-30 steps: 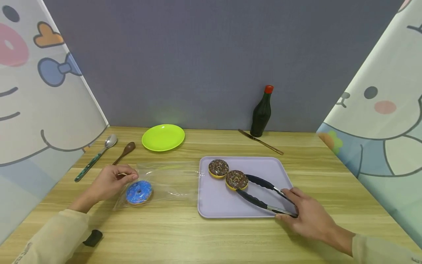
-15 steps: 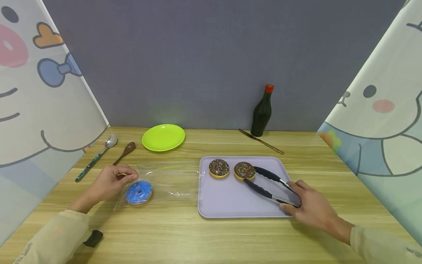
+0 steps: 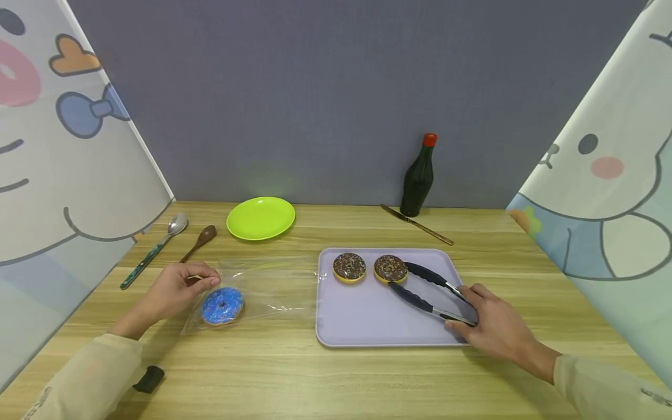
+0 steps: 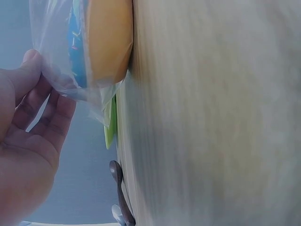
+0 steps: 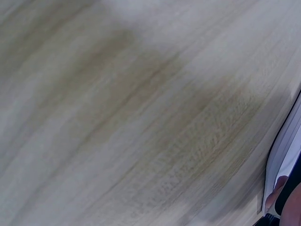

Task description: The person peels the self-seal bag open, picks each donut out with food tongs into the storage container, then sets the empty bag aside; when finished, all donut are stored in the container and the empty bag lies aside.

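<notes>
The right hand [image 3: 493, 326] holds the tongs [image 3: 412, 298] in its fingers, arms spread about a donut's width at the black ends. Those ends sit at the near and right edges of a brown donut [image 3: 390, 268], which lies in the far half of the tray [image 3: 346, 321]; whether they touch it firmly I cannot tell. Since they seem not to reach past its middle, a squeeze could shoot it leftward into the other brown donut [image 3: 349, 268], near the tray's far left corner, or tip it on edge. Lifting with so shallow a grip could drop it back on the tray.

Left of the tray, the left hand [image 3: 181, 289] pinches the bag [image 3: 273, 291] between thumb and fingers, beside the blue donut [image 3: 221, 305] inside it. The bag's film is thin and lies nearly flat, reaching the tray's left rim, so its mouth, hard to make out, may cling together. A hard tug there could tear the film or roll the blue donut
</notes>
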{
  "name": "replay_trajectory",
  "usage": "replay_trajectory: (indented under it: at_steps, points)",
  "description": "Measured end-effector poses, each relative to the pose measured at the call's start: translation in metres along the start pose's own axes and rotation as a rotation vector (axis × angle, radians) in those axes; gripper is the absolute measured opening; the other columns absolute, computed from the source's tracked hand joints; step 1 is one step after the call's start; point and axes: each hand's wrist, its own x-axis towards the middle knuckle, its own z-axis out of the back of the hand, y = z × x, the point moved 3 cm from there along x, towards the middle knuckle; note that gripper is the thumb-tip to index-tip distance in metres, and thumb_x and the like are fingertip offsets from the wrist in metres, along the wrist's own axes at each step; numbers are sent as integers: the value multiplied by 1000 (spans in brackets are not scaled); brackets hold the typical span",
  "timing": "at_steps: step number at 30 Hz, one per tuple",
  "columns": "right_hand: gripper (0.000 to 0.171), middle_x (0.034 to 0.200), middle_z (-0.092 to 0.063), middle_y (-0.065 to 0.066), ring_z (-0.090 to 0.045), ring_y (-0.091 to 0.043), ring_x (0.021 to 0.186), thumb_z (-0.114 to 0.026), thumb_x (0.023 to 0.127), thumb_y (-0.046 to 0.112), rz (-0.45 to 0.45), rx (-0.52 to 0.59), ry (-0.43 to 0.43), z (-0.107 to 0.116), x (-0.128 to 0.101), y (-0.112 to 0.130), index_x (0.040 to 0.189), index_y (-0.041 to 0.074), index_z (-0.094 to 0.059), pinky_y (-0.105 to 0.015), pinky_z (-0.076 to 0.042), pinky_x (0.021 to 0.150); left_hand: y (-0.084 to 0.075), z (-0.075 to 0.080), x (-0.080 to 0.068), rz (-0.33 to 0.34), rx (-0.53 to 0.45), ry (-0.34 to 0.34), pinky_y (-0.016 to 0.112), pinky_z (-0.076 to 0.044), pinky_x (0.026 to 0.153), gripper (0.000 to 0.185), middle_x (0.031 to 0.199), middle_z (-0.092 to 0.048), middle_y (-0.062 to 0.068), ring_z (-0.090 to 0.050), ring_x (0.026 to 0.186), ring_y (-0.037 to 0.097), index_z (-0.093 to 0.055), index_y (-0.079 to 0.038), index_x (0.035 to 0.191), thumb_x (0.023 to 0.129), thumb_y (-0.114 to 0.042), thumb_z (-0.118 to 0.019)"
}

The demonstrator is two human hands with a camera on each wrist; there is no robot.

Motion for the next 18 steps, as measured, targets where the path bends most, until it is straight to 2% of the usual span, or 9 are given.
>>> replay_trajectory:
  at_steps: [7,18]
  points:
    - [72,103,-58,-11,-60,-28,84,-83,67,42,-26,10,1,0,-1,0,117,-4,-60,-47,-48,68,1,0,0,-8,-2,2,18,-48,56,11,80,-67,1,-57,70,6,-72,-2,81,83,9,-68]
    - [78,101,-56,-10,-53,-20,76,-84,65,44,-44,0,-9,1,-4,-1,119,-6,-58,-40,-45,63,-1,1,0,-11,6,3,17,-49,59,10,81,-67,1,-58,72,5,-71,-1,80,83,8,-68]
